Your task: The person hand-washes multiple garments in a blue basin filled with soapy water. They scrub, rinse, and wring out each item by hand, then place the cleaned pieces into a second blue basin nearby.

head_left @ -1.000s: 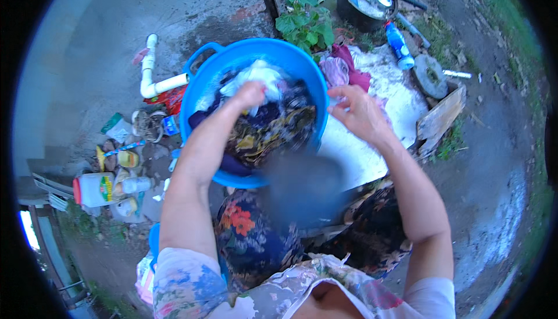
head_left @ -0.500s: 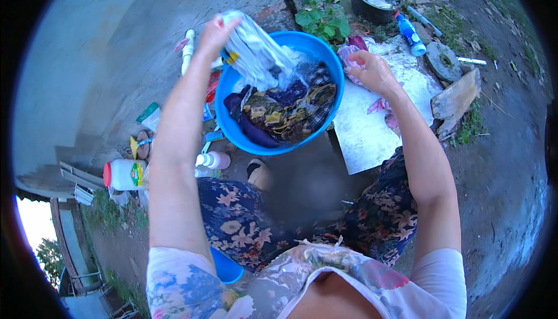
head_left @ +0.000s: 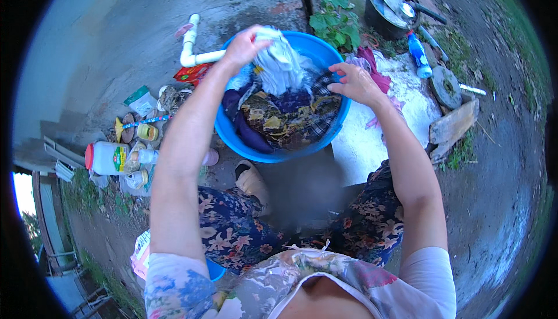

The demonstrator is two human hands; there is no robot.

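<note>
Head view: your left hand (head_left: 247,45) is closed on the top of the white cloth (head_left: 279,63), thumb and fingers pinching the bunched end. Your right hand (head_left: 356,83) is over the right side of the blue tub (head_left: 308,43), fingers bent and a bit spread, nothing gripped that I can see. So the hands are apart, with the cloth between them.

The relation that matters, imo: the cloth hangs just right of your left hand, long axis running from that grip back toward your body and slanting slightly right. Left is obviously the nearer one — your right sits off to the cloth's right, a gap between them, near the checked cloth (head_left: 328,101).

Hard to make out: the cloth's lower end blends into the patterned cloth (head_left: 276,120) and dark stuff below, so I can't tell if it's clear of the pile. Can't tell if your right fingertips touch the checked cloth either. Your left forearm hides part of the tub's left edge, and a dark blur (head_left: 308,188) covers the ground between your knees.
</note>
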